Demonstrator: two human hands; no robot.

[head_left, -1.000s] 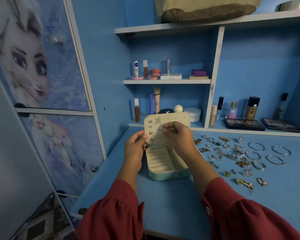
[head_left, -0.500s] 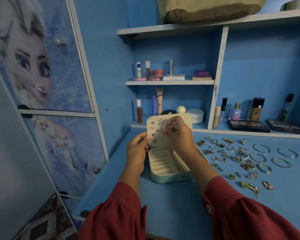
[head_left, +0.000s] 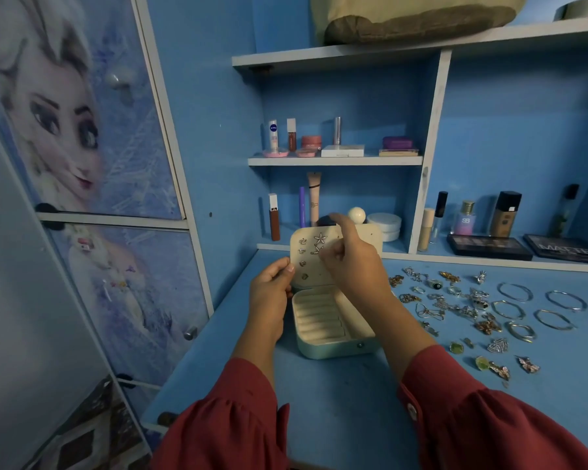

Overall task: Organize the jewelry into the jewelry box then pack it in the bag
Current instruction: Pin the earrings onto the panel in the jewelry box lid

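Steadying the lid (head_left: 333, 256) edge, her left hand (head_left: 269, 293) pinches it; right hand (head_left: 348, 262) pinches an earring (head_left: 316, 250) against it. Loose jewelry (head_left: 455, 307) lies at three o'clock of the box (head_left: 333, 347).

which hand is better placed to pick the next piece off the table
Right, most likely. The loose jewelry lies right of the jewelry box, on the right hand's side. The left hand holds the lid's left edge.

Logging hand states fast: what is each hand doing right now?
Left hand: holds the jewelry box lid by its left edge.
Right hand: fingers curled at the lid; what it pinches cannot be told.
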